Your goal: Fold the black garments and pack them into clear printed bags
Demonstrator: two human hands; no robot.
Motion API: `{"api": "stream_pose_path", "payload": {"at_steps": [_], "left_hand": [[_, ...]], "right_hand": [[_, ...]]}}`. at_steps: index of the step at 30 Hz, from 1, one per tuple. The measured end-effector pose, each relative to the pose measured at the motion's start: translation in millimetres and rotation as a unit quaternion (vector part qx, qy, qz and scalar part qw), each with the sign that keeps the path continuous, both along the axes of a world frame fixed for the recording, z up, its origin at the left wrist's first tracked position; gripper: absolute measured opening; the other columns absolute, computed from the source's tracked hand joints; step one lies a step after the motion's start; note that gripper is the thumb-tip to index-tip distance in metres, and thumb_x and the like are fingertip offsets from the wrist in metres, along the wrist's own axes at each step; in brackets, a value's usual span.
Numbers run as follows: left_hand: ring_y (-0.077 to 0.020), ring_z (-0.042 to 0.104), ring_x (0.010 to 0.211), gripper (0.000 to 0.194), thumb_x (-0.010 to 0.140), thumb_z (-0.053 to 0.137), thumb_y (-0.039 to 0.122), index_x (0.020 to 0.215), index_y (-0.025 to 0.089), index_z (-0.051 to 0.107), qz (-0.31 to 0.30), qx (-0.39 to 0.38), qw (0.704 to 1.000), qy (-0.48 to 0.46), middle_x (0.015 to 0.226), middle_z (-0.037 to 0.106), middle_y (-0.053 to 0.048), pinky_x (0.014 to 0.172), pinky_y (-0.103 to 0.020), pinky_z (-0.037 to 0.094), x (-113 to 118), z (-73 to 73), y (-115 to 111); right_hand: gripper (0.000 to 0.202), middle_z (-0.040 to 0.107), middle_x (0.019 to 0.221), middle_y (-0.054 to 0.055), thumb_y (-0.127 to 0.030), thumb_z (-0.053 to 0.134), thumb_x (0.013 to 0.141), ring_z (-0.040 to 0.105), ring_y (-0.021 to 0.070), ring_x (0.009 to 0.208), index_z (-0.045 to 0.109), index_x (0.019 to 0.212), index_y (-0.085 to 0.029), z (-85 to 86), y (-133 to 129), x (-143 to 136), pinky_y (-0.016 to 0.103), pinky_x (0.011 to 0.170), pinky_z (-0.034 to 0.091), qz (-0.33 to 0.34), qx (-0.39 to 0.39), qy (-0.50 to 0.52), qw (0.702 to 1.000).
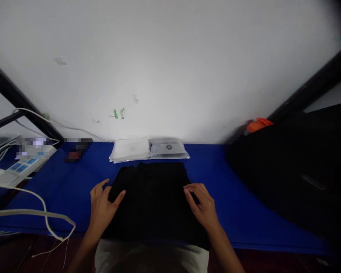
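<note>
Head view. Shows a black garment [159,204] spread flat on the blue worktop [216,170], between both hands, reaching the near edge. Looks light, soft and limp, probably neither slippery nor fragile; likely to sag or crease if raised from one point, hence best taken by both side edges together. At the left edge, left-hand grip [102,206]: thumb spread wide from fingers, nothing clasped. At the right edge, right-hand grip [204,203]: thumb and forefinger nearly together; cannot tell whether pinching cloth. Just beyond the garment's far edge, side by side: stacked white plastic pouches [130,149] at left, a greyish plastic pouch [174,151] with round printed mark at right. Contents of either not identifiable.
</note>
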State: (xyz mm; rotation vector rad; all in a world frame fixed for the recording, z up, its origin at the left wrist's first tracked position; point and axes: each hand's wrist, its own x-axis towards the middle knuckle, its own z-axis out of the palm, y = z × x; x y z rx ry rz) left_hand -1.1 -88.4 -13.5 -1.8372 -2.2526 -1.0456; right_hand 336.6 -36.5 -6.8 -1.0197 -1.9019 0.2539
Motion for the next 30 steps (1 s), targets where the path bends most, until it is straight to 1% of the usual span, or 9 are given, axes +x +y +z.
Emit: {"api": "stream_pose_path", "payload": {"at_steps": [6, 10, 12, 15, 18, 23, 25, 28, 30], "left_hand": [[-0.0274, 0.055, 0.109, 0.008, 0.085, 0.062, 0.029, 0.086, 0.022, 0.059, -0.041, 0.153, 0.985, -0.063, 0.115, 0.061, -0.009, 0.096, -0.049, 0.043, 15.0, 38.4, 13.3], [-0.0212, 0.058, 0.108, 0.015, 0.086, 0.060, 0.018, 0.099, 0.024, 0.061, -0.308, 0.041, 0.949, -0.049, 0.115, 0.062, -0.006, 0.093, -0.039, 0.047, 42.5, 51.3, 21.5], [-0.0239, 0.056, 0.115, 0.024, 0.083, 0.067, 0.020, 0.106, 0.025, 0.062, -0.394, -0.042, 0.918, 0.013, 0.121, 0.062, -0.006, 0.097, -0.042, 0.045, 57.7, 49.0, 24.0], [-0.0287, 0.053, 0.118, 0.036, 0.077, 0.074, 0.021, 0.111, 0.023, 0.061, -0.392, -0.079, 0.913, 0.076, 0.123, 0.062, -0.008, 0.099, -0.048, 0.042, 75.3, 42.2, 26.1], [-0.0291, 0.056, 0.112, 0.026, 0.078, 0.067, 0.013, 0.103, 0.020, 0.064, -0.366, -0.059, 0.924, 0.091, 0.112, 0.067, -0.008, 0.094, -0.048, 0.044, 83.9, 39.8, 28.0], [-0.0225, 0.062, 0.098, 0.019, 0.080, 0.058, 0.010, 0.093, 0.021, 0.067, -0.429, 0.022, 0.903, -0.015, 0.101, 0.070, -0.006, 0.090, -0.042, 0.047, 89.2, 55.4, 25.7], [-0.0217, 0.061, 0.103, 0.017, 0.081, 0.061, 0.014, 0.092, 0.023, 0.070, -0.493, 0.005, 0.867, -0.073, 0.104, 0.069, -0.006, 0.094, -0.040, 0.047, 88.7, 66.0, 24.7], [-0.0214, 0.061, 0.108, 0.017, 0.083, 0.069, 0.027, 0.100, 0.025, 0.072, -0.555, -0.079, 0.817, -0.132, 0.112, 0.067, -0.007, 0.096, -0.038, 0.048, 76.5, 77.6, 35.2], [-0.0213, 0.063, 0.104, 0.022, 0.084, 0.069, 0.036, 0.102, 0.025, 0.071, -0.530, -0.095, 0.830, -0.148, 0.112, 0.067, -0.008, 0.094, -0.037, 0.050, 58.5, 78.0, 54.1]], "right_hand": [[0.009, 0.066, 0.088, 0.004, -0.015, 0.056, 0.092, 0.061, 0.0201, 0.085, 0.062, 0.091, -0.022, 1.9, -2.9, 1.4, 0.036, 0.075, 0.052, -0.006, -0.004, 0.009, 1.000], [0.009, 0.066, 0.087, 0.004, -0.016, 0.056, 0.093, 0.061, 0.0199, 0.084, 0.062, 0.091, -0.022, 2.3, -1.5, 0.2, 0.036, 0.074, 0.052, -0.003, -0.009, 0.009, 1.000], [0.009, 0.066, 0.086, 0.004, -0.016, 0.055, 0.093, 0.061, 0.0198, 0.084, 0.061, 0.090, -0.022, 2.6, -1.2, -1.1, 0.036, 0.074, 0.052, 0.003, -0.011, 0.007, 1.000], [0.009, 0.066, 0.087, 0.005, -0.017, 0.054, 0.093, 0.062, 0.0197, 0.084, 0.061, 0.090, -0.022, 5.1, -2.6, -2.6, 0.036, 0.075, 0.052, 0.021, -0.016, 0.000, 1.000], [0.010, 0.067, 0.095, 0.006, -0.017, 0.055, 0.092, 0.062, 0.0210, 0.091, 0.061, 0.097, -0.023, 12.1, -4.9, -5.1, 0.038, 0.079, 0.053, 0.054, -0.025, -0.025, 0.998], [0.067, 0.045, 0.144, 0.015, -0.012, 0.064, 0.077, 0.042, 0.0301, 0.132, 0.042, 0.140, -0.023, 30.5, -5.7, -21.7, 0.053, 0.102, 0.044, 0.122, -0.074, -0.137, 0.980], [0.067, 0.040, 0.148, 0.015, -0.004, 0.061, 0.068, 0.035, 0.0316, 0.137, 0.050, 0.132, -0.021, 35.9, -4.8, -29.8, 0.055, 0.106, 0.039, 0.161, -0.070, -0.172, 0.969], [0.049, 0.056, 0.134, 0.014, 0.002, 0.053, 0.062, 0.043, 0.0290, 0.132, 0.060, 0.106, -0.018, 38.9, -3.9, -35.7, 0.052, 0.107, 0.039, 0.215, -0.048, -0.178, 0.959], [0.043, 0.061, 0.127, 0.014, 0.003, 0.052, 0.061, 0.048, 0.0280, 0.129, 0.058, 0.098, -0.018, 37.9, -4.8, -34.6, 0.050, 0.105, 0.041, 0.227, -0.042, -0.168, 0.958]]}}
